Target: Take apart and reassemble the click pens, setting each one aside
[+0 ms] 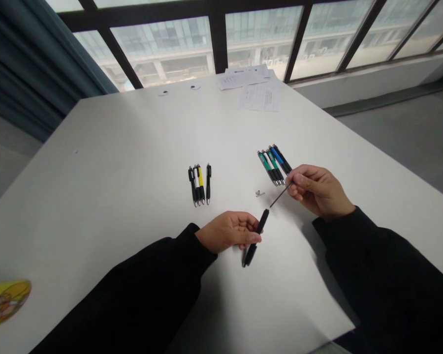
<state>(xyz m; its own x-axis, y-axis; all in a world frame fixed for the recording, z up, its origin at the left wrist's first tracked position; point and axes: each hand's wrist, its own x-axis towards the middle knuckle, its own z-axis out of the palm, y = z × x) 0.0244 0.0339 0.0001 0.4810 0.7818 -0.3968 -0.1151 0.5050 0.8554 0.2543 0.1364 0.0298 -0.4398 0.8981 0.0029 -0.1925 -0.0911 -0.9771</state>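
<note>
My left hand [233,230] is closed around a black pen barrel [261,223], which is tilted with its upper end toward my right hand. Between the fingertips of my right hand [317,189] is a thin dark pen refill [280,194], slanting down to the barrel's open end. Whether the refill's tip touches the barrel I cannot tell. On the table just beyond lie small metallic pen parts [259,193], perhaps a tip and a spring. Close to my right fingers rests a row of green, white and blue pens [271,166].
Left of centre lies a group of black, white and yellow pens [199,184]. Paper sheets [258,97] are at the far end of the white table [133,147], by the windows. A colourful yellow item [7,301] sits at the left edge. Two small scraps [163,93] lie far back.
</note>
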